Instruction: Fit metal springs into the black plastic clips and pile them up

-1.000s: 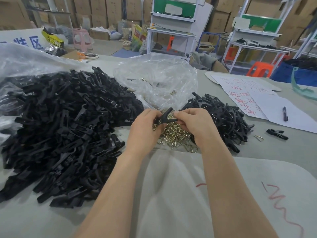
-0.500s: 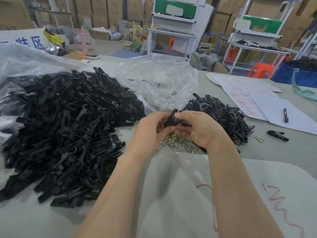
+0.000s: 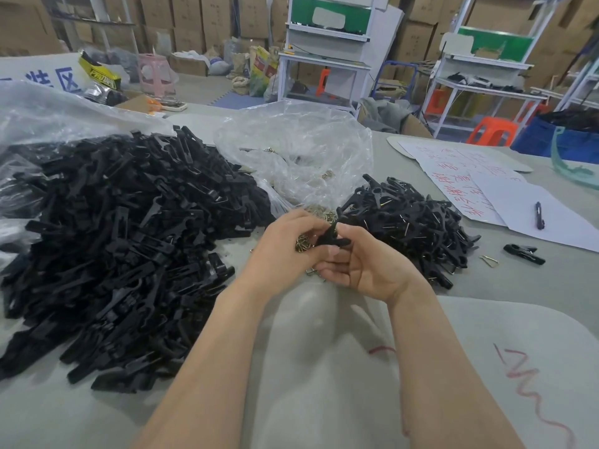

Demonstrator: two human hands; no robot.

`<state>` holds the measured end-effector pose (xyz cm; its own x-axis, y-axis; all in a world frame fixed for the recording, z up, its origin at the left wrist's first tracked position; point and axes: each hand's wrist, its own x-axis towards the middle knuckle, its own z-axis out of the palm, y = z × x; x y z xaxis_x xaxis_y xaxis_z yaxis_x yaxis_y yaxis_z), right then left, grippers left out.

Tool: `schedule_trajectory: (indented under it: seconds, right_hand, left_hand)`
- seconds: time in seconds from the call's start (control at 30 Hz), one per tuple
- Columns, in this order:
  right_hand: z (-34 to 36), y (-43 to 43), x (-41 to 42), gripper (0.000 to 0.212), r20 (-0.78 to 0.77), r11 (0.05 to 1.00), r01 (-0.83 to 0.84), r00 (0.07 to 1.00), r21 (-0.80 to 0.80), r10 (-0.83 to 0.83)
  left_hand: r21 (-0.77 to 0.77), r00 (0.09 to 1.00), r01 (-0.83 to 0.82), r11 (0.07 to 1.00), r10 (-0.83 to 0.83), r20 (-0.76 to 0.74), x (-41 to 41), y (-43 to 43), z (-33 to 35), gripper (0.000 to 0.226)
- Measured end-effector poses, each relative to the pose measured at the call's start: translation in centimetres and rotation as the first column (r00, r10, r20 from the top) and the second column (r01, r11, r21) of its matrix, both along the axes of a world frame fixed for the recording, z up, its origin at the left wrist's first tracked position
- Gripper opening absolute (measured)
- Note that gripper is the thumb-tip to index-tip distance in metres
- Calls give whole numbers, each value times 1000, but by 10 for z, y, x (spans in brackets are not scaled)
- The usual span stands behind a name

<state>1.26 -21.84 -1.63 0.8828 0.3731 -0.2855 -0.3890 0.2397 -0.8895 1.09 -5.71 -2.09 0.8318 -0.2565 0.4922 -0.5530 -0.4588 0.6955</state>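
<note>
- Cardboard boxes (image 3: 194, 14) fill the far wall of a storeroom, with white workbenches (image 3: 327, 56) and an orange stool (image 3: 496, 131) standing in front of them
- Nearer, a grey table (image 3: 534, 286) takes up most of the view, and a pale sheet (image 3: 324, 367) with red scribbles lies on its near edge under the forearms
- On the left of the table spreads a big heap of loose black clip parts (image 3: 123, 238), partly spilling from a clear bag (image 3: 32, 108)
- A second, crumpled clear bag (image 3: 301, 150) sits behind the hands, and brass-coloured springs (image 3: 321, 211) spill from its mouth onto the table
- The left hand (image 3: 282, 251) and the right hand (image 3: 363, 267) meet above the springs, and both grip one black clip (image 3: 332, 236) between them
- Left fingers curl round the clip's left side; the right hand, palm turned up, pinches its right end with the other fingers curled in
- Whether a spring already sits in that clip cannot be told
- Just to the right of the hands lies a smaller pile of clips (image 3: 418, 228) with metal wire showing in many of them
- Further right, well apart from the pile, one single clip (image 3: 523, 254) lies on the table with a lone spring (image 3: 488, 259) just beside it
- White papers (image 3: 463, 186) with red writing lie at the far right, a dark pen (image 3: 538, 215) resting on them
</note>
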Motion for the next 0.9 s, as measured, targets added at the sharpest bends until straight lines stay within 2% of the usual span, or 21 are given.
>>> schedule_trajectory:
  seconds: [0.4, 0.53, 0.9]
  right_hand:
    - [-18, 0, 0, 34, 8, 996, 66, 998, 54, -66]
    - [-17, 0, 0, 40, 12, 997, 65, 998, 46, -66]
    - [-20, 1, 1, 38, 25, 996, 78, 997, 40, -79]
  left_hand:
    - [30, 999, 28, 999, -27, -47, -3, -1, -1, 28]
    - [29, 998, 32, 999, -31, -50, -3, -1, -1, 28]
    - [-10, 995, 70, 997, -71, -63, -1, -1, -6, 28]
